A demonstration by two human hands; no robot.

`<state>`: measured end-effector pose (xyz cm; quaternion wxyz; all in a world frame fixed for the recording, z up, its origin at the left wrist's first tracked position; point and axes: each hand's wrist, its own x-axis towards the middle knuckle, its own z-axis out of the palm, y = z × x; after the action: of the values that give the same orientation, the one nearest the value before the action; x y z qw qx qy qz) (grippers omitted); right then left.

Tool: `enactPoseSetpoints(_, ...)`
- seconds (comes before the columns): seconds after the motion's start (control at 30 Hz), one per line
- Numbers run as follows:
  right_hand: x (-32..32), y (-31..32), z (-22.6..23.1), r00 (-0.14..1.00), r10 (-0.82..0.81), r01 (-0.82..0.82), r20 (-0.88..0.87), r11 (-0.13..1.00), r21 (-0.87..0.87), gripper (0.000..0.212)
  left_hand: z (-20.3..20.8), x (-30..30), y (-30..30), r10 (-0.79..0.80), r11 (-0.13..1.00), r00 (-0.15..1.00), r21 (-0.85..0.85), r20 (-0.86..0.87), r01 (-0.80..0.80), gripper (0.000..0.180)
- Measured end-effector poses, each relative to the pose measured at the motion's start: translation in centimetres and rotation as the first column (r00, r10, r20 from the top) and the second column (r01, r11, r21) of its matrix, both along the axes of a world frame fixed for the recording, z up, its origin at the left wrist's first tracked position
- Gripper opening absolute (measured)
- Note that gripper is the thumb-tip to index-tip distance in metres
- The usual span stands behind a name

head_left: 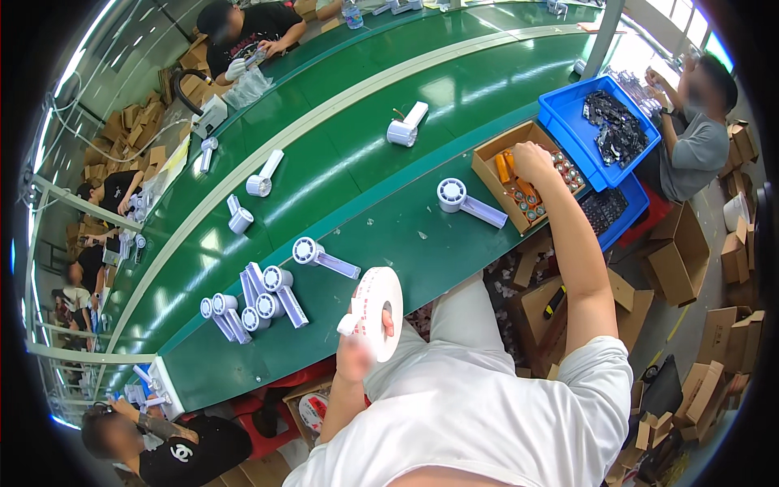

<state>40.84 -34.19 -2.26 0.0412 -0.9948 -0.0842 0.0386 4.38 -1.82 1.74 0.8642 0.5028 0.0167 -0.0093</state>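
Note:
My left hand (355,358) grips a large roll of white tape (372,294) with red print, a fingertip poking through its core. It is raised above the front edge of the green table. My right hand (532,165) reaches into an open cardboard box (485,165) of orange cylindrical batteries (531,213). Its fingers curl downward among them; whatever they hold is hidden. Left of the box lies a white handheld fan body (452,195) with an open handle. Another fan body (308,251) rests near the tape, and several more fan bodies (268,305) are clustered farther left.
Blue trays (560,122) of black parts stand right of the battery box. Beyond my table runs a green conveyor (341,162) carrying several fan bodies. People sit at the far side, the left end and the right. Cardboard boxes (680,252) stand on the floor at right.

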Motion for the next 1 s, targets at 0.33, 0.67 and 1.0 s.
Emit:
enactPoseSetpoints(0.33, 2.4, -2.7, -0.7, 0.993, -0.070, 0.079, -0.096, 0.992, 0.098, 0.031, -0.8, -1.0, 0.7, 0.021, 0.999, 1.000, -0.027, 0.015, -0.020, 0.101)
enactPoseSetpoints(0.67, -5.0, -2.2, 8.3, 0.857, 0.333, 0.381, -0.392, 0.102, 0.919, 0.023, -0.2, 0.1, 1.1, 0.027, 0.999, 1.000, -0.044, 0.000, -0.027, 0.105)
enactPoseSetpoints(1.0, -15.8, 7.8, 7.3, 0.817, 0.552, 0.387, -0.168, -0.308, 0.869, 0.033, 2.0, 5.5, -0.8, 0.209, 0.940, 0.961, 0.233, 0.182, -0.248, 0.102)
